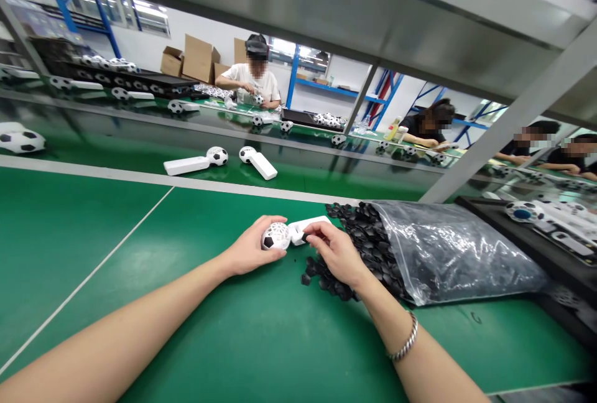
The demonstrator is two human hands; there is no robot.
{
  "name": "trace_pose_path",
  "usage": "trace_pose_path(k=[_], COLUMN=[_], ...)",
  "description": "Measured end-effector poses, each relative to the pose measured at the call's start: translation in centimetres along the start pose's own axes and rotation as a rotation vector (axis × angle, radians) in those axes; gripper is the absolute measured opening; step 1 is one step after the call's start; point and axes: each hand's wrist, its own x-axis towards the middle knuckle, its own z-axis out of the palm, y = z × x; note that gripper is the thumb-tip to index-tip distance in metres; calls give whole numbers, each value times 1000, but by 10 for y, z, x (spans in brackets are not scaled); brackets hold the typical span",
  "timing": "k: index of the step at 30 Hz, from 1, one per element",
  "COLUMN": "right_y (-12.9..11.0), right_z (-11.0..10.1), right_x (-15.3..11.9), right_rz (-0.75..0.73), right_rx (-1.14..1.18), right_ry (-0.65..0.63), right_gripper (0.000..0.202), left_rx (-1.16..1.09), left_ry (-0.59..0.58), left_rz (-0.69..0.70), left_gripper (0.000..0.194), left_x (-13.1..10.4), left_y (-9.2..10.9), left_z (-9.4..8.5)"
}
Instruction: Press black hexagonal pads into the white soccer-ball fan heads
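My left hand is wrapped round the ball-shaped head of a white handheld fan with a soccer-ball pattern. Its openwork front faces up, and one black patch shows on its side. The fan's white handle points right, partly behind my right hand. Thumb and forefinger of that hand pinch a small black patch close to the handle. Beside and beneath my right hand lies a heap of loose black patches, spilling from a clear plastic bag.
Two ball-headed fans lie on the conveyor belt beyond the table edge. On the right stands a black tray with more fans. A slanting metal post rises behind the bag. Several people work across the belt.
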Motion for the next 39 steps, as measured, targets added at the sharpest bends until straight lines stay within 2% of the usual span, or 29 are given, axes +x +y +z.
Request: trace_pose_path(k=[3, 5, 11, 17, 23, 32, 39], right_y=[-2, -3, -1, -1, -1, 1, 1], right_z=[-1, -1, 8, 16, 21, 32, 33], right_x=[-1, -1, -3, -1, 4, 8, 8], right_rz=[-33, -71, -6, -43, 26, 92, 160], right_rx=[-31, -51, 35, 30, 102, 180, 233], right_ry=[-47, -59, -26, 11, -38, 40, 24], right_gripper=[25, 23, 18, 9, 10, 8, 9], left_rx=[-4, -6, -18, -11, -10, -35, -31], left_ry=[-2, -3, -12, 1, -4, 51, 73], left_rz=[-5, -5, -12, 11, 6, -12, -8], left_gripper=[55, 55, 54, 54, 54, 48, 45], left_x=[0, 1, 1, 1, 0, 1, 2], left_y=[1, 1, 3, 1, 2, 6, 6], left_z=[0, 0, 1, 1, 0, 4, 8])
